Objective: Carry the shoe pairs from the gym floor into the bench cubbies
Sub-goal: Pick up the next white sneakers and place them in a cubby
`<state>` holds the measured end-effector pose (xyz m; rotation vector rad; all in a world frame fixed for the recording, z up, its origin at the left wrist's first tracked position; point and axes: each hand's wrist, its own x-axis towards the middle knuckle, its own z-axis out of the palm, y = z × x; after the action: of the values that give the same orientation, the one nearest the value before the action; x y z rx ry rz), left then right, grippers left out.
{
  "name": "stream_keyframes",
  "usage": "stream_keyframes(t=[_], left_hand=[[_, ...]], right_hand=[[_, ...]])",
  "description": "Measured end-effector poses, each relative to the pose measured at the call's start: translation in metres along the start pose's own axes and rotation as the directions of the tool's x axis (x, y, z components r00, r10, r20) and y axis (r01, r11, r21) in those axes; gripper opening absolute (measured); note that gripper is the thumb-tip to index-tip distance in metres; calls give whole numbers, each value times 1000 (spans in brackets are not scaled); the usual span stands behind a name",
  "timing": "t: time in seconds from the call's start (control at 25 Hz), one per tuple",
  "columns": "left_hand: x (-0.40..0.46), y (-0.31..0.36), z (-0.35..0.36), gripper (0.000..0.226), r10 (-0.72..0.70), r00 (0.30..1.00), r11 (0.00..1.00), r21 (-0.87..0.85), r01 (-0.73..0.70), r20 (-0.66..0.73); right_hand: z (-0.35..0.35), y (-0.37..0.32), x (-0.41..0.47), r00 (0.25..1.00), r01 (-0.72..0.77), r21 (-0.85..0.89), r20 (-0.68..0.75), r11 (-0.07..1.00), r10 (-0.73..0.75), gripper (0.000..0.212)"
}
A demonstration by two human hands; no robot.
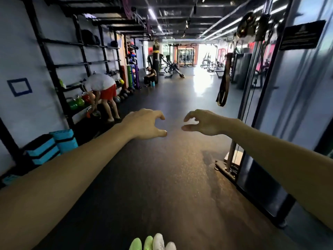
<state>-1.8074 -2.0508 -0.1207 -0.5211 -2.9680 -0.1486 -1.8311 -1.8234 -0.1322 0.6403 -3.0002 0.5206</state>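
left hand: out in front at about 11 o'clock, fingers loosely curled and apart from the thumb, holding nothing.
right hand: mirrors it at about 1 o'clock, fingers apart, nothing in the grip. The two hands are near each other, not touching.
shoes: two pairs on the gym floor at 6 o'clock, right at the bottom edge. Green pair on the left, white pair on the right, side by side and about touching. Only the toes show.
step, my read: reach down for a pair; no pickup yet.
how to do it well: drop the gaze to 6 o'clock first, the hands are well apart from the shoes. One pair per hand, green left, white right. Pinch both shoes of a pair together so they don't split in transit.
bench cubbies: not in view, can't tell which way.
watch: cable machine base at 3 o'clock sticks into the walkway; person bent over at the kettlebell rack, 10 o'clock.
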Motion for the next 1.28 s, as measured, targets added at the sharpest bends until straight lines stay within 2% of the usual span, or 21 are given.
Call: stream_keyframes(t=[0.16, 0.4, 0.56, 0.68, 0.96, 1.16, 1.28], left_hand=[[53, -40, 84, 61, 33, 995, 997, -68, -27, 92], [105, -78, 247, 65, 43, 967, 988, -155, -4, 251], [116, -95, 407, 70, 55, 928, 981, -194, 19, 369], [100, -102, 538, 77, 28, 907, 969, -234, 78, 421], [12, -108, 832, 83, 14, 801, 967, -211, 140, 598], [-37, -101, 975, 72, 25, 784, 975, -189, 118, 620], [-69, -94, 1037, 60, 43, 704, 994, -101, 41, 709]], right_hand=[[73, 31, 63, 997, -75, -19, 15, 997, 75, 52], [230, 105, 115, 980, -167, 2, 114, 986, 165, 55], [379, 172, 128, 960, -213, 34, 193, 977, 202, 56], [507, 219, 108, 937, -266, 73, 252, 961, 240, 56], [800, 295, 21, 838, -370, 75, 457, 926, 298, 58], [941, 315, -25, 814, -402, 136, 506, 905, 285, 56], [1004, 311, -57, 802, -402, 163, 538, 901, 260, 54]])
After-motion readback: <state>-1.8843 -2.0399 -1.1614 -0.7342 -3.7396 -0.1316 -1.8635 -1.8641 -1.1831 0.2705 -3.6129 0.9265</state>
